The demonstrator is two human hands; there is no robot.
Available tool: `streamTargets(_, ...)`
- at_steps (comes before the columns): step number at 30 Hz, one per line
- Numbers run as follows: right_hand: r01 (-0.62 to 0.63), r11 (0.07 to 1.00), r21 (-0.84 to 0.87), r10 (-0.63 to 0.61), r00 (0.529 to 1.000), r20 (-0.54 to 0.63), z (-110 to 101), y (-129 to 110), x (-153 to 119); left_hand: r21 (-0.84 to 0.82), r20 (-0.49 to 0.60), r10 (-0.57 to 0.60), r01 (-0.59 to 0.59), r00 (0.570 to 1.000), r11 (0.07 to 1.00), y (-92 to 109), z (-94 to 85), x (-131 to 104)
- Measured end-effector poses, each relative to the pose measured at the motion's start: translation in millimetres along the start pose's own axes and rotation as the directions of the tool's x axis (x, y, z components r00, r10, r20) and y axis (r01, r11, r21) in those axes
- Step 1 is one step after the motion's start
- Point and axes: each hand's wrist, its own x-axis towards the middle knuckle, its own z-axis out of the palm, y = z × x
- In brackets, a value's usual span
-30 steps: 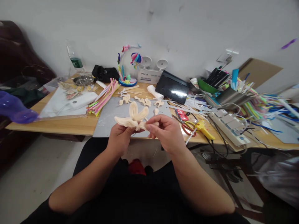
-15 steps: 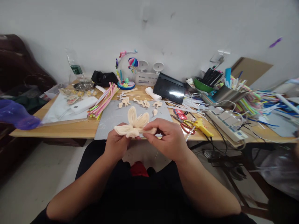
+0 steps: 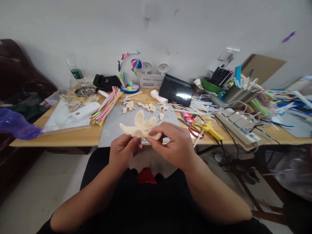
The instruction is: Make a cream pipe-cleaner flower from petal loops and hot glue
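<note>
Between both hands is a cream-coloured flower (image 3: 139,123) with several fuzzy petals, held above the table's front edge. My left hand (image 3: 123,151) pinches its base from the left, the thumb lying over the front. With thumb and fingers, my right hand (image 3: 172,141) grips the petal on the right side. Behind the flower, small cream-coloured pieces (image 3: 147,106) lie on the grey mat (image 3: 109,117), one small piece (image 3: 161,116) apart from the others. What the fingers press on beneath the petals is partly hidden.
A yellow glue gun (image 3: 210,130) and red-handled pliers (image 3: 196,132) lie right of the mat, near a power strip (image 3: 239,128) with cables. Pink and yellow pipe cleaners (image 3: 107,105) lie to the left. A black tray-like object (image 3: 175,89) and a colourful ornament (image 3: 130,86) stand at the back.
The flower has tipped so its petals spread more upright. My left thumb has come onto the front of its base. My right hand still grips the right petal.
</note>
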Motion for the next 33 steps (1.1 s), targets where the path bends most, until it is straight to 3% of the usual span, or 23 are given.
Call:
streamTargets(5,0.022,0.999,-0.047,-0.023,0.999,-0.037,5,0,0,0.23,-0.005,0.15,-0.145,0.989,0.962,8,5.2,1)
streamTargets(12,0.101,0.99,-0.098,-0.114,0.984,-0.137,20,-4,-6,0.417,-0.074,0.281,-0.226,0.957,0.88,8,7.5,3)
streamTargets(20,0.165,0.977,-0.132,-0.195,0.944,-0.266,34,-12,-15,0.335,-0.079,0.403,-0.357,0.912,0.872,-4,4.4,0)
streamTargets(26,0.17,0.96,-0.222,-0.235,0.922,-0.309,36,-14,-17,0.423,-0.129,0.464,-0.375,0.876,0.825,-3,5.9,-2)
streamTargets(33,0.163,0.969,-0.187,-0.218,0.916,-0.336,38,-18,-13,0.358,-0.184,0.502,-0.418,0.845,0.835,-1,9.3,-1)
